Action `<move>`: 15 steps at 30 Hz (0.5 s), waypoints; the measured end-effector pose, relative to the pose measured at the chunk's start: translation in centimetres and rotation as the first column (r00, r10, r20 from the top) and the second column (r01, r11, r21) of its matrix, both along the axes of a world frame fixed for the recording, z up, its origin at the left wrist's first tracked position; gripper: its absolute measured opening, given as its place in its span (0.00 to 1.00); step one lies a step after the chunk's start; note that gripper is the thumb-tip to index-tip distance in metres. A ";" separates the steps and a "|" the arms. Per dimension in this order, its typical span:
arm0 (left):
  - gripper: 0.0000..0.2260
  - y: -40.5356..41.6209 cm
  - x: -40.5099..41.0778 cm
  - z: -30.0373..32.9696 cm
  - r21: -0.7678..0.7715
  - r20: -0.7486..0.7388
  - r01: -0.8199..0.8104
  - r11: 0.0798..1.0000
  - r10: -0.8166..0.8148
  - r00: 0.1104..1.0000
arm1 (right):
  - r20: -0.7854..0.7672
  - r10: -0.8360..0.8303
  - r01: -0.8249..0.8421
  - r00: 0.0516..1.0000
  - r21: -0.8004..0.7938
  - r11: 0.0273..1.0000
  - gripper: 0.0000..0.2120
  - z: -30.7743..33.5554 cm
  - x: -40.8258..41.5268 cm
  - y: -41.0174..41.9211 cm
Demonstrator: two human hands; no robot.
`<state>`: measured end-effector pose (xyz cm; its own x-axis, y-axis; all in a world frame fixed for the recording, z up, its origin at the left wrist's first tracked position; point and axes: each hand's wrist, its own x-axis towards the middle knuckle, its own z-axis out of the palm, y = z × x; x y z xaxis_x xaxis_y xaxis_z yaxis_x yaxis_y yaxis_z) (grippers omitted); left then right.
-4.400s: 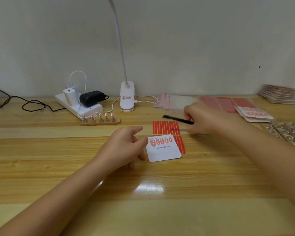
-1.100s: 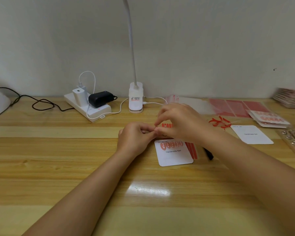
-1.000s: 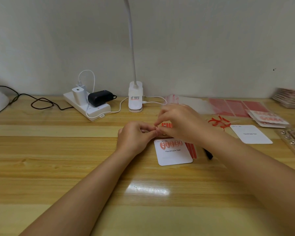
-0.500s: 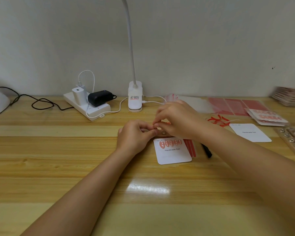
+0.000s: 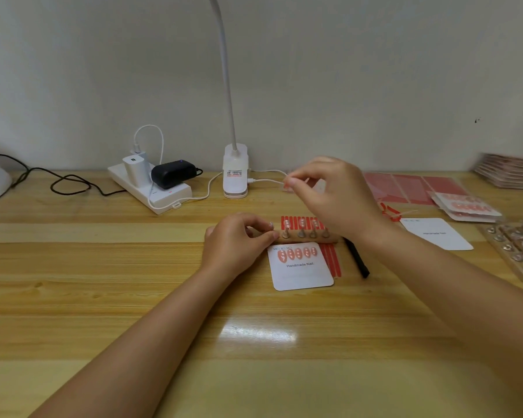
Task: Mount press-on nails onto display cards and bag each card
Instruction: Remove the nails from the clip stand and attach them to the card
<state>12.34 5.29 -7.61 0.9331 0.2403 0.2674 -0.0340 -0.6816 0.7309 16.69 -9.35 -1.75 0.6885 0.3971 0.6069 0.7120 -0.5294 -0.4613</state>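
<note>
A white display card (image 5: 302, 273) printed "Handmade Nail" lies on the wooden desk with a row of pink nails along its top edge. Just behind it stands a wooden nail holder (image 5: 307, 236) with several pegs carrying nails. My left hand (image 5: 239, 245) grips the holder's left end. My right hand (image 5: 329, 194) is raised above the holder and pinches a small pink press-on nail (image 5: 287, 185) between thumb and forefinger. A sheet of red adhesive strips (image 5: 329, 257) lies under the holder and card.
A second blank card (image 5: 437, 233) lies at right, with black tweezers (image 5: 357, 257) beside the first card. Bagged cards (image 5: 465, 206), red sheets (image 5: 411, 188) and a tray of nails (image 5: 517, 248) sit at right. A lamp base (image 5: 235, 173) and power strip (image 5: 151, 188) stand at the back.
My right hand has lifted up and back from the holder with a nail pinched in its fingers. My left hand still holds the holder's end; the holder's pegs are now uncovered.
</note>
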 end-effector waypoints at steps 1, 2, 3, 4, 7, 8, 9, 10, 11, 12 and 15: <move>0.04 0.0 0.0 0.0 0.022 -0.012 0.004 1.000 -0.004 1.000 | 0.006 0.009 -0.009 1.000 0.043 0.999 0.07 -0.2 -0.6 -0.7; 0.03 0.1 0.1 0.0 0.041 -0.030 0.011 0.999 -0.010 0.999 | 0.002 0.012 -0.012 1.000 0.070 0.997 0.06 -0.4 -1.2 -1.6; 0.03 0.1 0.1 0.1 0.054 -0.053 0.021 0.998 -0.018 0.998 | -0.009 0.010 -0.009 1.000 0.080 0.997 0.06 -0.8 -1.7 -2.5; 0.05 0.1 0.2 0.2 0.060 -0.080 0.033 0.998 -0.028 0.996 | -0.020 0.004 -0.002 1.000 0.074 0.997 0.06 -1.2 -2.2 -3.4; 0.17 0.2 0.1 0.4 0.070 -0.113 0.039 0.997 -0.031 0.993 | -0.056 -0.017 0.019 0.998 0.040 0.999 0.05 -2.8 -3.1 -5.4; 0.20 0.3 0.0 0.5 0.078 -0.068 0.022 0.997 -0.017 0.998 | -0.067 -0.025 0.027 0.997 0.030 0.999 0.05 -3.2 -3.2 -5.9; 0.21 0.2 -0.3 0.5 0.106 0.004 0.010 0.994 -0.011 1.000 | -0.077 -0.035 0.037 0.996 0.021 0.999 0.05 -3.7 -3.4 -6.1; 0.20 0.1 -0.8 0.6 0.160 0.086 0.014 0.987 -0.028 0.996 | -0.081 -0.045 0.046 0.996 0.010 0.999 0.05 -4.2 -3.5 -6.3; 0.19 0.0 -1.3 0.8 0.227 0.152 0.043 0.973 -0.079 0.985 | -0.076 -0.052 0.052 0.996 -0.003 0.999 0.05 -4.6 -3.7 -6.4; 0.17 -0.2 -1.9 0.9 0.293 0.184 0.101 0.951 -0.159 0.970 | -0.062 -0.053 0.052 0.997 -0.020 0.998 0.05 -5.0 -3.8 -6.5; 0.10 -0.8 -3.1 0.7 0.444 0.163 0.266 0.856 -0.369 0.915 | -0.009 -0.042 0.041 0.999 -0.099 0.994 0.04 -5.7 -4.2 -6.4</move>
<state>9.22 4.52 -6.93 0.8370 -0.2354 0.4940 -0.4335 -0.8362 0.3359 12.53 -15.72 -7.44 0.7122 0.4258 0.5581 0.6835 -0.6020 -0.4129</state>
